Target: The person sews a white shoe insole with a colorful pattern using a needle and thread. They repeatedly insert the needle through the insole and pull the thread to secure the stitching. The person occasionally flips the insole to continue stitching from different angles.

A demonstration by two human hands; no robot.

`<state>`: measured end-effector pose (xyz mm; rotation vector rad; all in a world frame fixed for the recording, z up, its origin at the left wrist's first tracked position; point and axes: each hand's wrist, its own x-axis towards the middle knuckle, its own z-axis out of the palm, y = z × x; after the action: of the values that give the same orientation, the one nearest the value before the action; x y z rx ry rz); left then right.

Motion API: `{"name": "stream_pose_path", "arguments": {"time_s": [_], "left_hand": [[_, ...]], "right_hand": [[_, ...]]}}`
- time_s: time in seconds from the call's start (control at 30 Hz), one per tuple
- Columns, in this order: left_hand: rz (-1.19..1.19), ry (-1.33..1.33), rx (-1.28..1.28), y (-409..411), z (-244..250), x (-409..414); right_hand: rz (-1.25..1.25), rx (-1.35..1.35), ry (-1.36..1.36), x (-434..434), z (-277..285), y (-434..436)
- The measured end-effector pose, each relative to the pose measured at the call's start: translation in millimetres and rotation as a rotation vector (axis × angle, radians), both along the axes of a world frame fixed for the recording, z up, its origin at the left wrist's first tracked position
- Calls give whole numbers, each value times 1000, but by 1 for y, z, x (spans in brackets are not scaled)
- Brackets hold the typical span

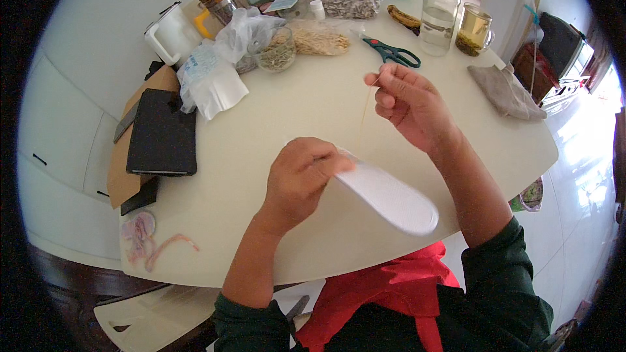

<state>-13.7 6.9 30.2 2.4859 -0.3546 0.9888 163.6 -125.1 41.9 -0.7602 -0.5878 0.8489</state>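
Note:
My left hand (303, 181) grips one end of a white shoe insole (391, 198), which slants down to the right above the table. Part of the insole is hidden under the fingers. Pinched between the thumb and fingers of my right hand (408, 102) is a fine yellowish thread (365, 107), its loose end hanging down. Whether a needle is in those fingers is too small to tell. Just beyond the right hand lie dark green scissors (391, 52). A bundle of pinkish thread (141, 232) rests at the table's left front corner.
Along the back of the pale table (234, 215) stand a white kettle (171, 34), a glass bowl (276, 51), bagged dried food (349, 0), a water jar (438, 17) and a tea mug (473, 29). A black notebook (164, 132) lies left, a grey cloth (508, 93) right.

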Motion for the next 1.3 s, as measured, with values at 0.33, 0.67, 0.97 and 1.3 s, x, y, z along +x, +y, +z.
{"name": "stream_pose_path", "arguments": {"time_s": [0.33, 0.67, 0.97, 1.3], "left_hand": [[-139, 17, -1343, 13, -4, -5], [27, 104, -1266, 8, -6, -2], [-652, -177, -2001, 46, -20, -7], [-1039, -85, -1929, 58, -31, -8]], "right_hand": [[-279, 73, 543, 67, -33, -13], [-1012, 66, 323, 93, -28, -31], [-755, -237, 276, 74, -36, -22], [-736, -278, 245, 65, -30, -18]]}}
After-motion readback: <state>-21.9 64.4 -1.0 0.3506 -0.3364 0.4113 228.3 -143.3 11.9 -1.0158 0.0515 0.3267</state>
